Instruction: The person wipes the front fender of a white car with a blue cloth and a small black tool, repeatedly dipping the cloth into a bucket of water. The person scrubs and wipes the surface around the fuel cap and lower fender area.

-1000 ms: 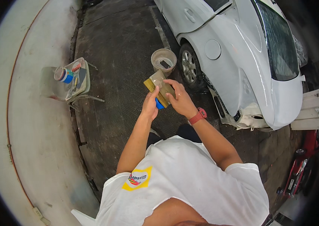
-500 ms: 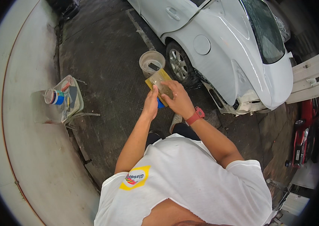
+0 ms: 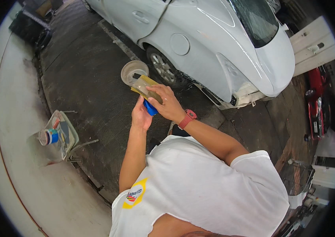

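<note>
Pale wall point(image 3: 17, 158) is running along the left; beside it a chair point(image 3: 73, 132) is carrying a can point(image 3: 52, 136). Nearer than a bucket point(image 3: 129, 72), left hand point(image 3: 141, 117) is clamping its grip on a yellow-edged sheet point(image 3: 141, 83); right hand point(image 3: 170, 104) is lying over it, closure indeterminable. White car point(image 3: 203, 55): standing far right.

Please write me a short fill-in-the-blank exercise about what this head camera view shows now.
1. The wristwatch is worn on the person's ____ wrist.
2. The yellow-edged block, touched by both the left hand and the right hand, has a bright ____ part showing between them.
3. The car nearest the round bucket is coloured ____.
4. The chair bearing a can stands to the person's ____.

Missing words: right; blue; white; left.
</note>
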A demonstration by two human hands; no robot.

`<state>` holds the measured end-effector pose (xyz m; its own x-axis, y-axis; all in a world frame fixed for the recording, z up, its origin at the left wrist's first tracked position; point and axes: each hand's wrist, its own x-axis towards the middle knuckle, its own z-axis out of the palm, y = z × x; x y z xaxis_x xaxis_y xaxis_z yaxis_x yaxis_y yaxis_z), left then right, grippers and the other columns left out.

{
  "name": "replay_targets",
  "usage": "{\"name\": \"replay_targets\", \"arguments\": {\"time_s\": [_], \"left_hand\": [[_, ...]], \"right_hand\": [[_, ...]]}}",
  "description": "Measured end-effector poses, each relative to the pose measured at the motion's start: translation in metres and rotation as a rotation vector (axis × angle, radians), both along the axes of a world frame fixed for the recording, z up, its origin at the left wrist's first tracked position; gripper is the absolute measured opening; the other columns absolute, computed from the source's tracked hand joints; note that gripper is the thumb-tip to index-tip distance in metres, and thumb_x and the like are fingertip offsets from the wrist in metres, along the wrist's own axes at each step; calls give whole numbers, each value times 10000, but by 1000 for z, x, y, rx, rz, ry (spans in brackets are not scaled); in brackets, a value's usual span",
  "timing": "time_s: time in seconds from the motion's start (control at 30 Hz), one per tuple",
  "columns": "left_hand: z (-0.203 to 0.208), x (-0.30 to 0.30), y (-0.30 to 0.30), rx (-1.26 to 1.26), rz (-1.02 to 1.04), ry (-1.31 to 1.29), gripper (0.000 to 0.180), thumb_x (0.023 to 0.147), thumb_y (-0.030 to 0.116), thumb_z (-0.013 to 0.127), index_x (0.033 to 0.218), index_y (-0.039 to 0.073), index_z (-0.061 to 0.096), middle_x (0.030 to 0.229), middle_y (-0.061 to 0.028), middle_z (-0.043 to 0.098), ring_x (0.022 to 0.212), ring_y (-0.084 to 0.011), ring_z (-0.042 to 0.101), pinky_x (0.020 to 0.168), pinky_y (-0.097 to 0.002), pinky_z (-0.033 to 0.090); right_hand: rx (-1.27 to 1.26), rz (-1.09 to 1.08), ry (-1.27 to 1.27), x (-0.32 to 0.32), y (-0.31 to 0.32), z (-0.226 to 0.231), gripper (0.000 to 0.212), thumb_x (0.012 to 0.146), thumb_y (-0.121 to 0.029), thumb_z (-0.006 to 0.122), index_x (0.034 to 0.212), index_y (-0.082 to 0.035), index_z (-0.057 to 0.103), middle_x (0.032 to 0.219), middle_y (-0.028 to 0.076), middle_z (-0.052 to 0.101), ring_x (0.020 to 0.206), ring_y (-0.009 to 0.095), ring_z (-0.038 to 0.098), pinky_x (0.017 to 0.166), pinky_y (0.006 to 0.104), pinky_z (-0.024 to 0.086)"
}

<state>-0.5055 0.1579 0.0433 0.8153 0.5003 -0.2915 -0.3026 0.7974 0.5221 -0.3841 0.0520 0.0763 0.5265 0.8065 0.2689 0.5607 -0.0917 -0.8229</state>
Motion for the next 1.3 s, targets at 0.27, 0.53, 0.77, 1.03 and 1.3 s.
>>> {"name": "replay_targets", "arguments": {"time_s": [0.27, 0.53, 0.77, 1.03, 1.3], "left_hand": [[-7, 114, -12, 84, -62, 70, 506, 1160, 281, 682, 1599, 65, 555, 1469, -70, 674, 1317, -193, 692, 1128, -371, 566], [8, 246, -23, 471, -238, 284, 594, 984, 351, 916, 1455, 42, 727, 1438, -101, 690, 1291, -191, 665, 1107, -353, 528], [21, 309, -6, 780, -458, 389, 651, 960, 424, 927, 1412, -8, 745, 1413, -115, 667, 1284, -214, 674, 1097, -358, 536], [-16, 318, 36, 687, -633, 166, 640, 1118, 478, 727, 1534, -2, 652, 1496, -111, 623, 1328, -205, 644, 1130, -367, 522], [-42, 291, 88, 146, -786, 67, 654, 1247, 490, 413, 1701, 22, 451, 1638, -113, 578, 1471, -200, 584, 1200, -366, 509]], "right_hand": [[-68, 75, 162, 147, -27, -8, 567, 939, -357, 905, 1437, -138, 745, 1637, 235, 588, 1565, 391, 520, 1275, 492, 425], [2, -125, 550, 234, -78, 7, 465, 1044, -231, 811, 1462, -74, 684, 1565, 113, 668, 1490, 280, 607, 1205, 452, 495], [77, -379, 623, 268, -84, -6, 397, 1044, -157, 799, 1414, -74, 681, 1521, 84, 681, 1467, 262, 611, 1222, 447, 486], [57, -584, 357, 243, -32, -5, 340, 1071, -174, 758, 1398, -84, 747, 1573, 132, 648, 1481, 292, 584, 1238, 454, 467], [-217, -680, 24, 210, 31, -5, 393, 1021, -236, 779, 1398, -122, 774, 1563, 187, 652, 1444, 448, 575, 1221, 520, 468]]}}
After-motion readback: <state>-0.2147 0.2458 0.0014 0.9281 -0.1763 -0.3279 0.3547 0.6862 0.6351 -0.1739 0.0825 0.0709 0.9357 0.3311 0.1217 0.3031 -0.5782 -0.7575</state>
